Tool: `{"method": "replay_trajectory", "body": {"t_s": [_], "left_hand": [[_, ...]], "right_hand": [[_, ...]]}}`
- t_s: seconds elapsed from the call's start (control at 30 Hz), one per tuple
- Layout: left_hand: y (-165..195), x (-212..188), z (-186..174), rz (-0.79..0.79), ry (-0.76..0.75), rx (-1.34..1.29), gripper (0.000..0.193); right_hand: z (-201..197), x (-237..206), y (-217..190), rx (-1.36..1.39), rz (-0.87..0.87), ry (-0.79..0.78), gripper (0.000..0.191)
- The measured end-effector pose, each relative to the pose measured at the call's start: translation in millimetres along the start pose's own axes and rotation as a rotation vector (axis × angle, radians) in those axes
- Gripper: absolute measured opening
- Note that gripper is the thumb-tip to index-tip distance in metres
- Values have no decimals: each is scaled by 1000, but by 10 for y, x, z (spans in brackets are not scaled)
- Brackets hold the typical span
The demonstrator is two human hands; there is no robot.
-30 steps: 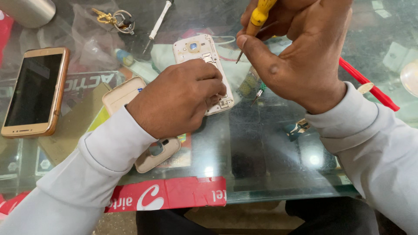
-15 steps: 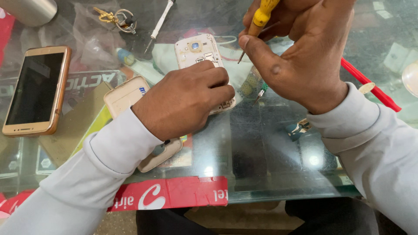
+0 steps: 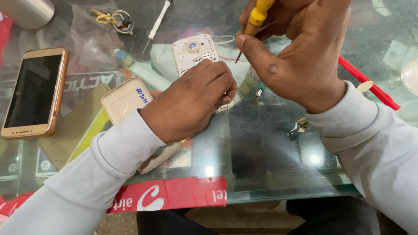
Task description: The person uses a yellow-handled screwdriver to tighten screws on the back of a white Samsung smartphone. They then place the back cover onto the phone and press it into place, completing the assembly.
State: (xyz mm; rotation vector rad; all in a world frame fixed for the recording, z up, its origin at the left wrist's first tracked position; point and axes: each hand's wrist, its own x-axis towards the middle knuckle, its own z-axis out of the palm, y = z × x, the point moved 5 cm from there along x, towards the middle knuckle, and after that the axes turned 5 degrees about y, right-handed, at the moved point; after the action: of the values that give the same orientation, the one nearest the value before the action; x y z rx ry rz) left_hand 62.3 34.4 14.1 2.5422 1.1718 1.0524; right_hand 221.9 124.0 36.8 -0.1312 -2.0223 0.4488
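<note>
Two hands busy: left hand (image 3: pixel 191 102) clamped on opened white phone (image 3: pixel 198 54) lying on glass counter (image 3: pixel 261 143); right hand (image 3: pixel 296 56) pinches yellow screwdriver (image 3: pixel 257 17), tip just beside phone's upper right edge. Gold phone (image 3: pixel 35 91) far left.

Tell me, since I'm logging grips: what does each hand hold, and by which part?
The right hand pinches a yellow-handled screwdriver by its handle. The left hand presses down on the opened white phone, covering its lower half.
</note>
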Motion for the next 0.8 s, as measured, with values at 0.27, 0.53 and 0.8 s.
{"method": "replay_trajectory", "body": {"t_s": [0.27,0.53,0.8], "left_hand": [[-18,-5,3,-22,-1,-56,15],[-80,14,35,-133,-65,-84,10],[-68,2,2,-124,-49,-109,12]], "right_hand": [[11,5,8,14,-6,9,57],[10,-4,11,8,2,7,55],[7,-3,13,26,33,4,53]]}}
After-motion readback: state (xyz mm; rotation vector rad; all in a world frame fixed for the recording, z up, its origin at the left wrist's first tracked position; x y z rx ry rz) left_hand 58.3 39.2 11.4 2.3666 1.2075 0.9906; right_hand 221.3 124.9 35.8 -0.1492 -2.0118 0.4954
